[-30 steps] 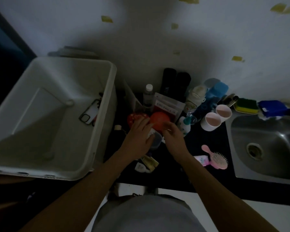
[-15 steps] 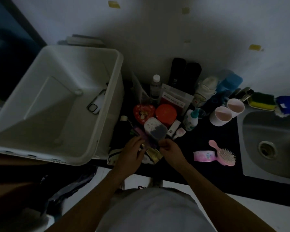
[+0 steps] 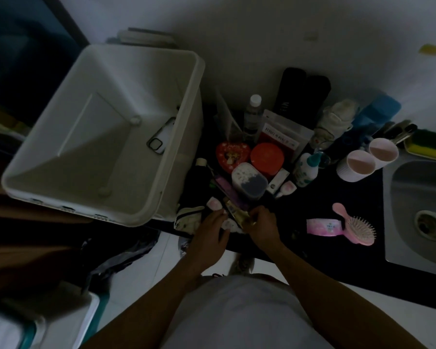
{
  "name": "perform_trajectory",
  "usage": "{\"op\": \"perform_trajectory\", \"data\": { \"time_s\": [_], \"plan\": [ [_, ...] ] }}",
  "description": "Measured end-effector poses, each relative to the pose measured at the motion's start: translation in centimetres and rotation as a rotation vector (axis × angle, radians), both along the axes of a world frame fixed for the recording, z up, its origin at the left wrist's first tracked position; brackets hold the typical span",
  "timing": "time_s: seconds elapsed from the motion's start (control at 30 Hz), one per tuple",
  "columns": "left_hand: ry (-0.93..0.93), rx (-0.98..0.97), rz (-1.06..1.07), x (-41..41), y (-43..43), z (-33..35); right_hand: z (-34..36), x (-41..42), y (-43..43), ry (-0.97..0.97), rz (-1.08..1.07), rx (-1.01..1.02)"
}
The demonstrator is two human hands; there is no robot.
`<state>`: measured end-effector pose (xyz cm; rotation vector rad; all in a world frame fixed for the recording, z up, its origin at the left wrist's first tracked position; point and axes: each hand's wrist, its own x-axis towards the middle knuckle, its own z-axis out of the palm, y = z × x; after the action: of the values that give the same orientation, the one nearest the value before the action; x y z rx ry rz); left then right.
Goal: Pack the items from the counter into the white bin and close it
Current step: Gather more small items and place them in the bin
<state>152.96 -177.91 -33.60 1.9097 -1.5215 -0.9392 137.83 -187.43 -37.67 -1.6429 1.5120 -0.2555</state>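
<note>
A second ago both hands were up among the red tins in the middle of the table. They have since drawn back to its near edge, which suggests the small loose items there are being collected first. The right hand [image 3: 263, 226] has its fingers curled round a gold tube [image 3: 239, 215]. The left hand [image 3: 212, 233] lies over some pale little packets beside it, but the light is too dim to tell whether it grips any of them. The white bin [image 3: 196, 71] stands open at the table's left end, with only a phone case [image 3: 161, 138] against its right wall, so packing has hardly begun and closing is far off. These packets sit right at the near edge and could slip to the floor if nudged. A dark bottle [image 3: 199, 172] stands between the hands and the bin, so the clear way in is probably up and over the bin's right rim. More open table lies toward the pink hairbrush [image 3: 355, 226] and the sink [image 3: 418, 210] at the right end.
</note>
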Motion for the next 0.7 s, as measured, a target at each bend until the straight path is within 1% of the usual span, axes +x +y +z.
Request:
{"op": "perform_trajectory", "data": {
  "time_s": [0.13, 0.27, 0.37, 0.47, 0.57, 0.63, 0.67, 0.7],
  "plan": [
    [0.048, -0.025, -0.018, -0.2, 0.5, 0.1, 0.0, 0.7, -0.2, 0.022, -0.066, 0.088],
    [0.117, 0.001, 0.036, 0.2, 0.9, 0.1, 0.6, 0.8, 0.2, -0.196, -0.146, 0.196],
    [0.160, 0.035, 0.044, 0.9, 0.5, 0.5, 1.3, 0.4, 0.4, -0.292, -0.237, 0.221],
    [0.142, 0.052, 0.059, 1.6, -0.5, 0.7, 1.9, -0.2, 0.5, -0.336, -0.278, 0.225],
    [0.106, -0.043, 0.023, 2.0, -2.0, 1.3, 2.9, -0.4, 0.3, -0.409, -0.290, 0.188],
    [0.044, -0.159, -0.012, 2.1, -3.0, 1.8, 3.8, -0.4, 0.0, -0.444, -0.253, 0.145],
    [0.016, -0.191, -0.032, 2.2, -3.5, 2.0, 4.3, -0.3, -0.2, -0.460, -0.223, 0.128],
    [0.006, -0.183, -0.058, 2.2, -3.9, 2.1, 4.6, -0.1, -0.3, -0.471, -0.190, 0.119]
  ]
}}
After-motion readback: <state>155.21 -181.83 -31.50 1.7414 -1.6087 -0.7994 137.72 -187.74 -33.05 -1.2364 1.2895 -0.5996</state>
